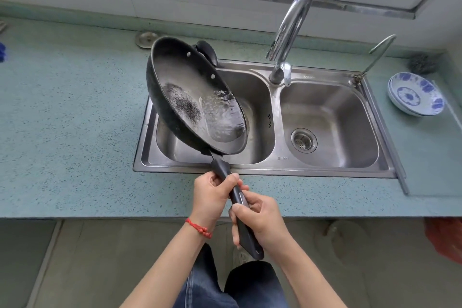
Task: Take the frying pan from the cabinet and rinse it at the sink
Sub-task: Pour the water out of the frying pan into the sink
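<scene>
A black frying pan (185,82) is held tilted over the left basin of a steel double sink (252,169). Water pools in the pan's lower right side. Its long black handle runs down toward me. My left hand (212,195), with a red bracelet on the wrist, grips the handle near the pan. My right hand (260,220) grips the handle lower down, near its end. A chrome faucet (290,32) arches above the divider between the basins, and I see no water running from it.
A speckled teal countertop (70,120) surrounds the sink. Blue-and-white plates (415,94) are stacked at the right, with a steel scourer (422,62) behind them. A small second tap (377,54) stands at the sink's back right corner. The right basin has a drain strainer (303,140).
</scene>
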Available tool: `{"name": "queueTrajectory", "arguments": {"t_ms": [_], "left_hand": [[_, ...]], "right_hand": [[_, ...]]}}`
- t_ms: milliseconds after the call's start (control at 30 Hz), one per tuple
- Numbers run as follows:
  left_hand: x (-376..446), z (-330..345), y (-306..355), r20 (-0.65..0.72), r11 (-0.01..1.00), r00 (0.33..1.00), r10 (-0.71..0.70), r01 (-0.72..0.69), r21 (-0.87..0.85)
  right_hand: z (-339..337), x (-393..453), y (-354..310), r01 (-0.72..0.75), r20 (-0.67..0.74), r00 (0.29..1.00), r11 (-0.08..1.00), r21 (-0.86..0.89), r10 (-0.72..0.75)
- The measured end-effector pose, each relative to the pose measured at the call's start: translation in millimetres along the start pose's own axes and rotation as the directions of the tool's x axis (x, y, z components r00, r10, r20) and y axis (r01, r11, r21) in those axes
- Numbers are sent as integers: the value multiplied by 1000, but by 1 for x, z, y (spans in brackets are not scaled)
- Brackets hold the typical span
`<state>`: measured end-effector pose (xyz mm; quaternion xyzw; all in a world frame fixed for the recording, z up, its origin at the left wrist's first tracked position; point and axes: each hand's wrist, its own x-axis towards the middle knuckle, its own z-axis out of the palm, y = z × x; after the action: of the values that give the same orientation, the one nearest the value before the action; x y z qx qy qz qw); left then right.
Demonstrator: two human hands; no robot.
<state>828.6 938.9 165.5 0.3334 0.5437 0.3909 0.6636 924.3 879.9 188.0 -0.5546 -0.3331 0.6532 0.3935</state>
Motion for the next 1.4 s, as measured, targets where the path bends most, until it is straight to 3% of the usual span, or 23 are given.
{"name": "queueTrajectory", "arguments": {"t_ms": [167, 333, 600, 733, 933, 1100, 1233, 1400], "left_hand": [[-3, 0, 4, -45, 998, 998, 40, -38, 49], [-3, 0, 7, -80, 988, 992, 98, -88, 126], [4, 0, 10, -110, 912, 964, 242, -187, 364], [3, 3, 19, -89, 894, 957, 275, -221, 389], [0, 9, 31, -36, 958, 971, 236, -226, 175], [-4, 16, 28, -40, 985, 989, 141, -144, -91], [-6, 25, 31, 72, 908, 996, 44, -9, -419], [-7, 15, 38, 192, 844, 978, 75, 40, -534]], "right_hand": [[-2, 3, 6, 26, 56, 998, 997, 74, -30], [-3, 8, 2, 26, 108, 994, 999, 38, -30], [-9, 15, 0, -13, 64, 998, 994, -110, 20], [-6, 13, -1, 20, 20, 1000, 999, -44, -19], [4, 9, -9, 144, -46, 989, 983, 111, -140], [6, 4, -16, 158, 1, 987, 965, 209, -162], [5, -1, -20, 162, 30, 983, 940, 300, -179], [6, -1, -24, 157, 53, 980, 911, 381, -191]]}}
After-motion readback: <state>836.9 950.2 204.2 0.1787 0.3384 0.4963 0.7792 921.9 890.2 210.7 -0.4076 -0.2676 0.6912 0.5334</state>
